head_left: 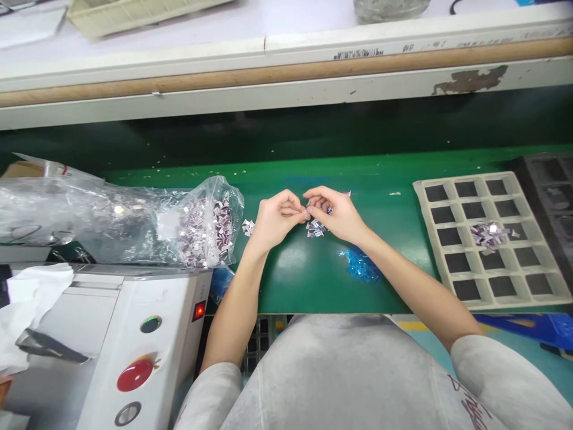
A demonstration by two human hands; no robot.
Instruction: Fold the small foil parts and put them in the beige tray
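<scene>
My left hand (278,220) and my right hand (335,212) meet fingertip to fingertip over the green work surface (295,275). Both are closed in a pinch. Between them is something tiny and pale, too small to name. Under and beside my right hand lies a small pile of shiny pinkish-silver pieces (316,229). A few similar pieces (248,227) lie left of my left wrist. A little heap of blue shiny film scraps (360,264) sits below my right forearm.
At left, a clear plastic bag (208,230) holds many small pieces. A grey machine (152,352) with buttons stands below it. On the right is a cream compartment tray (465,233) with pieces heaped in its middle. A shelf edge (268,77) crosses the back.
</scene>
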